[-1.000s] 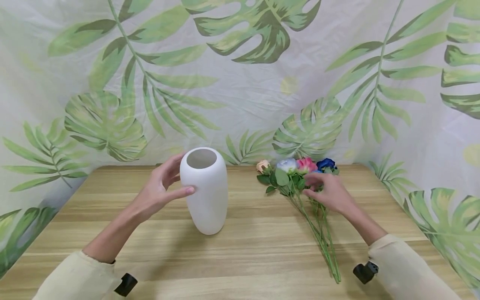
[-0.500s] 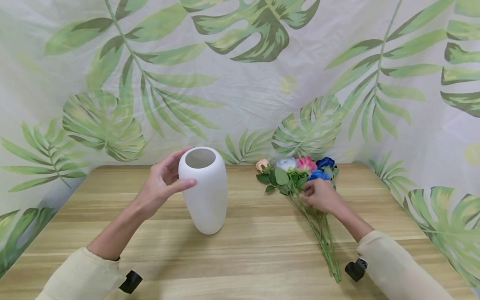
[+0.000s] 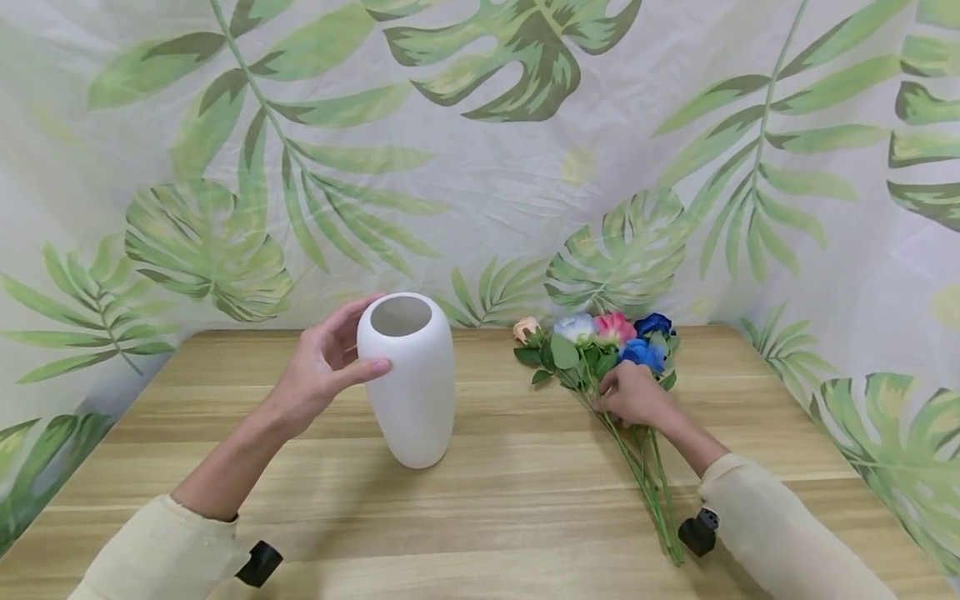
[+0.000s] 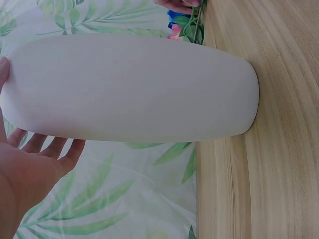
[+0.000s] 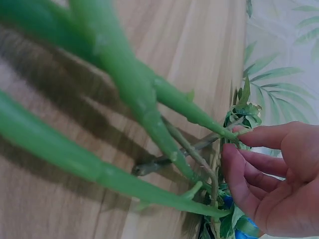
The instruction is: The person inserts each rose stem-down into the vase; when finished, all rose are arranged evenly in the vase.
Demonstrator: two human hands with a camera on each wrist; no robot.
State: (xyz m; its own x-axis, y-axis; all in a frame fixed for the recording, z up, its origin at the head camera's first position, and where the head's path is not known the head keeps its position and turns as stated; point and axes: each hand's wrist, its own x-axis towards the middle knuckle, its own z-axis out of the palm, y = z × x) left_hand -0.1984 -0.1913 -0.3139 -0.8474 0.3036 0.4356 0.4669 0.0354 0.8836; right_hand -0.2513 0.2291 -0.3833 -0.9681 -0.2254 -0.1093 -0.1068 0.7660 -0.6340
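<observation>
A tall white vase (image 3: 412,392) stands upright on the wooden table, its round mouth facing up. My left hand (image 3: 322,371) grips it near the top, thumb on the near side and fingers round the far side; in the left wrist view the fingertips lie along the wall of the vase (image 4: 129,89). To the right lies a bunch of long-stemmed flowers: peach (image 3: 527,330), pale blue (image 3: 575,329), pink (image 3: 613,327), dark blue (image 3: 654,325) and bright blue (image 3: 642,354). My right hand (image 3: 636,395) pinches a green stem (image 5: 199,117) between thumb and index finger, just below the blooms.
The wooden table (image 3: 495,500) reaches back to a hanging cloth (image 3: 495,183) printed with green leaves. Bare stem ends (image 3: 667,533) point toward the front of the table. A black wrist camera (image 3: 699,533) sits beside the right sleeve.
My right hand has come down and slightly left onto the stems, its fingers closing to a pinch and uncovering the bright blue flower. The left hand rose slightly on the vase, then stayed still.
</observation>
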